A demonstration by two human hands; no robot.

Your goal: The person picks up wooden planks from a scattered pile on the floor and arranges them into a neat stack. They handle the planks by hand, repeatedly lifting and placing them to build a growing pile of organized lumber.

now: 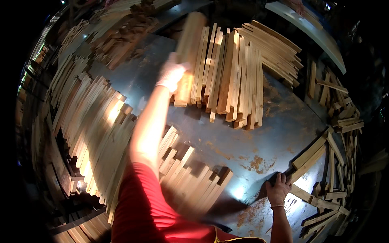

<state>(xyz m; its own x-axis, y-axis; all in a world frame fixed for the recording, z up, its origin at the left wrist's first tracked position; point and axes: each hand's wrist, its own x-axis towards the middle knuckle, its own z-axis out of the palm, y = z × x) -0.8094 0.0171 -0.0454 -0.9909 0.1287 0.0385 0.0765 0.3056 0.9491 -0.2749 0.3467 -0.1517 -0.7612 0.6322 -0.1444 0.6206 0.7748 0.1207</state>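
Observation:
My left hand, in a pale glove, is stretched out over the metal table and grips a wide wooden board that is blurred by motion. The board lies along the left side of a row of wooden slats fanned across the far part of the table. My right hand, also gloved, rests with fingers spread on the table's near right part. Its fingertips touch the dark end of a long wooden strip. My red sleeve covers the upper left arm.
A second batch of short slats lies close to me under my left arm. Tall stacks of slats fill the left side. Loose offcuts are heaped off the table's right edge. More stacked wood sits at the far left.

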